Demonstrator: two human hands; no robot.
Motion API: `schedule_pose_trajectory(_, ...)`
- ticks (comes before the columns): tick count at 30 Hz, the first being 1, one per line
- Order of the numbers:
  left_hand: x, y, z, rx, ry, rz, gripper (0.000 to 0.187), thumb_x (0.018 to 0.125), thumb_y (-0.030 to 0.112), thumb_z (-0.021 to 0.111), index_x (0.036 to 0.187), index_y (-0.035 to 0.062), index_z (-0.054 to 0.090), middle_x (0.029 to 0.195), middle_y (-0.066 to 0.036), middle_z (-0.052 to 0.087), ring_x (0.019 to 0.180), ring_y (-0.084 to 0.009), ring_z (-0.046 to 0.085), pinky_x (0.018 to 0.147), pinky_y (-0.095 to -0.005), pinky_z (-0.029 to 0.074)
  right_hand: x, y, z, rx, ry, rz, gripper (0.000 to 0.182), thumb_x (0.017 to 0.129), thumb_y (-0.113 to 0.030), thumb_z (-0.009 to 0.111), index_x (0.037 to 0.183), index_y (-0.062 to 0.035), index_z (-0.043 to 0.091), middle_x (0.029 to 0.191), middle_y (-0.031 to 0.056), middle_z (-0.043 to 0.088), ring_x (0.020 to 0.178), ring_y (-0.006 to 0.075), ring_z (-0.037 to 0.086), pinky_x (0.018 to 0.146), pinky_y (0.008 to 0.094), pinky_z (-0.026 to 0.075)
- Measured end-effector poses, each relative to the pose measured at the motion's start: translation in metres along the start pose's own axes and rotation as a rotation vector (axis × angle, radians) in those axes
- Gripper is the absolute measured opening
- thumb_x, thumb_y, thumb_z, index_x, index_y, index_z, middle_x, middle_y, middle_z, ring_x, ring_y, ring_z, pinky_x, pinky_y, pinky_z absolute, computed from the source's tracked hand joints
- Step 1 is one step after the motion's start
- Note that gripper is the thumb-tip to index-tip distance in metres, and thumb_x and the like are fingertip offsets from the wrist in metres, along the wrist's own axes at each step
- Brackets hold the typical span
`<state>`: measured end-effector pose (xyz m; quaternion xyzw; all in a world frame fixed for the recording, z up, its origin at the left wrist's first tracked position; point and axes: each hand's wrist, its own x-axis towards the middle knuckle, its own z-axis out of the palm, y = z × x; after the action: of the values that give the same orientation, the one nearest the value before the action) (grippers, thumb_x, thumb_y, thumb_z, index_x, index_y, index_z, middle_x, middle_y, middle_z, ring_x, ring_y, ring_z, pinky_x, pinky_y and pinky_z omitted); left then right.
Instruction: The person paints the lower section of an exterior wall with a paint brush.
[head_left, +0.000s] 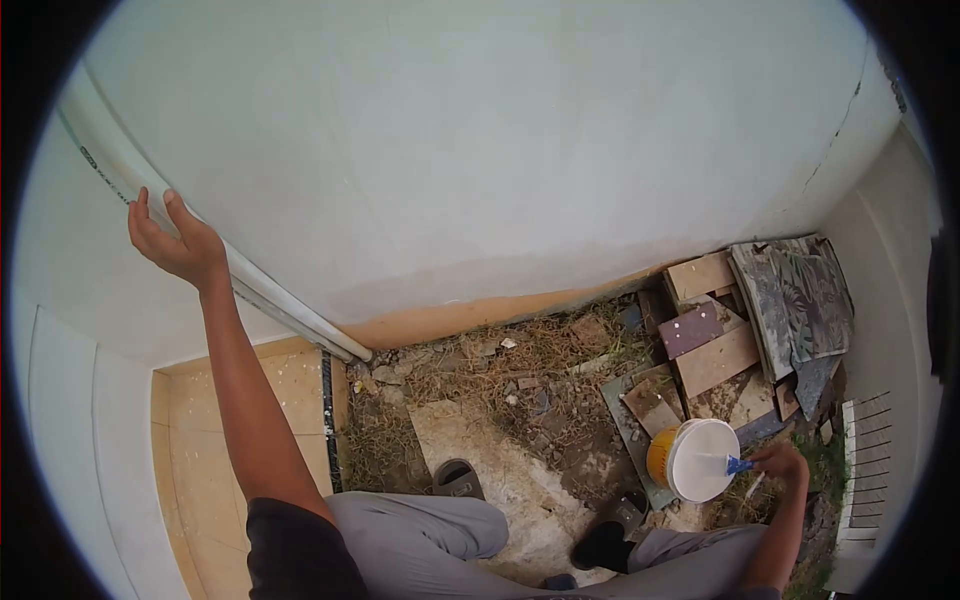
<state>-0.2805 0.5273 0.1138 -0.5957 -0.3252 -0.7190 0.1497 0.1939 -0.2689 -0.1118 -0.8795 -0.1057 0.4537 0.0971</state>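
At the lower right, my right hand (pixel 781 465) is closed round the blue handle of a paintbrush (pixel 739 466). Its bristle end reaches over the mouth of a yellow-and-white paint bucket (pixel 660 455), whose inside is white. My left hand (pixel 180 240) is raised at the upper left, thumb and fingers apart, against a white pipe (pixel 285 302) that runs down the wall corner. Part of the pipe is hidden behind that hand.
A broad white wall (pixel 520 150) stands in front, with an unpainted tan strip (pixel 440 319) along its foot. Boards and tile pieces (pixel 718 358) are stacked at the right. Dry weeds and rubble (pixel 500 380) cover the ground. A tiled ledge (pixel 235 420) lies at the left.
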Motion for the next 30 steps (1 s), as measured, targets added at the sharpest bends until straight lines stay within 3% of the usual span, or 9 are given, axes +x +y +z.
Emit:
schedule_pose_trajectory(1,-0.007,0.009,0.003,0.022,-0.010,0.203,0.041,0.095,0.026,0.059,0.128,0.0004,0.056,0.136,-0.019,0.047,0.128,-0.0313,0.044,0.107,-0.0447,0.037,0.000,-0.003,-0.001,0.022,-0.008,0.026,0.028,0.081,-0.010,0.071,0.108,-0.0112,0.077,0.074,0.0030,0.072,0.055,0.0105,0.057,0.051,0.0283,0.048)
schedule_pose_trajectory(5,-0.058,0.019,0.020,-0.067,-0.198,0.472,0.040,0.089,0.018,0.066,0.125,0.0020,0.058,0.138,-0.020,0.043,0.133,-0.0335,0.038,0.109,-0.0446,0.034,0.014,-0.018,-0.006,-0.039,0.005,0.039,0.029,0.080,-0.007,0.069,0.108,-0.0069,0.076,0.072,0.0051,0.071,0.053,0.0108,0.057,0.049,0.0286,0.048)
schedule_pose_trajectory(8,-0.070,-0.006,0.022,0.025,-0.201,0.405,0.039,0.092,0.021,0.062,0.125,0.0016,0.056,0.143,-0.020,0.035,0.135,-0.0328,0.033,0.107,-0.0450,0.034,0.018,-0.030,-0.017,-0.010,-0.021,0.055,0.032,0.079,-0.005,0.067,0.110,-0.0052,0.075,0.071,0.0052,0.071,0.052,0.0109,0.057,0.049,0.0281,0.048)
schedule_pose_trajectory(11,-0.029,-0.037,0.005,0.016,0.101,0.267,0.042,0.096,0.026,0.052,0.128,-0.0003,0.051,0.145,-0.021,0.030,0.131,-0.0325,0.034,0.106,-0.0431,0.032,0.019,-0.030,-0.018,0.013,-0.024,0.039,0.033,0.078,-0.004,0.066,0.110,-0.0033,0.074,0.070,0.0062,0.070,0.052,0.0117,0.058,0.048,0.0285,0.047)
schedule_pose_trajectory(14,-0.010,-0.066,-0.022,0.052,0.165,-0.107,0.041,0.102,0.026,0.039,0.131,-0.0028,0.045,0.147,-0.022,0.024,0.133,-0.0343,0.031,0.105,-0.0454,0.033,0.021,-0.033,-0.015,-0.011,-0.023,0.054,0.033,0.078,-0.002,0.066,0.110,-0.0024,0.074,0.070,0.0069,0.070,0.052,0.0120,0.058,0.047,0.0289,0.047)
schedule_pose_trajectory(19,-0.038,-0.105,-0.018,0.063,0.030,-0.154,0.057,0.106,0.038,0.024,0.139,-0.0063,0.038,0.142,-0.024,0.042,0.134,-0.0361,0.038,0.112,-0.0444,0.030,0.014,-0.039,-0.004,0.003,0.018,0.095,0.033,0.077,0.000,0.067,0.109,-0.0015,0.074,0.069,0.0073,0.069,0.051,0.0123,0.058,0.046,0.0294,0.046)
schedule_pose_trajectory(22,-0.038,-0.087,-0.009,0.027,-0.034,-0.153,0.067,0.105,0.048,0.019,0.140,-0.0065,0.038,0.143,-0.025,0.040,0.135,-0.0374,0.037,0.112,-0.0461,0.030,0.012,-0.030,0.002,0.008,0.010,0.060,0.032,0.078,-0.001,0.067,0.109,-0.0017,0.074,0.070,0.0068,0.069,0.051,0.0117,0.056,0.047,0.0290,0.046)
schedule_pose_trajectory(26,-0.046,-0.074,-0.001,0.004,-0.054,-0.227,0.077,0.101,0.055,0.021,0.140,-0.0094,0.036,0.141,-0.027,0.041,0.130,-0.0394,0.042,0.109,-0.0451,0.035,0.008,-0.019,0.008,-0.100,0.013,-0.028,0.033,0.078,-0.009,0.066,0.110,-0.0065,0.075,0.069,0.0019,0.067,0.053,0.0082,0.051,0.048,0.0269,0.041)
schedule_pose_trajectory(30,-0.050,-0.065,-0.001,0.011,-0.093,-0.255,0.071,0.099,0.044,0.035,0.141,-0.0136,0.031,0.137,-0.031,0.041,0.124,-0.0417,0.046,0.107,-0.0468,0.037,-0.010,-0.037,0.006,0.154,-0.040,0.048,0.030,0.086,-0.008,0.062,0.113,-0.0033,0.073,0.070,0.0034,0.066,0.053,0.0090,0.052,0.047,0.0263,0.041)
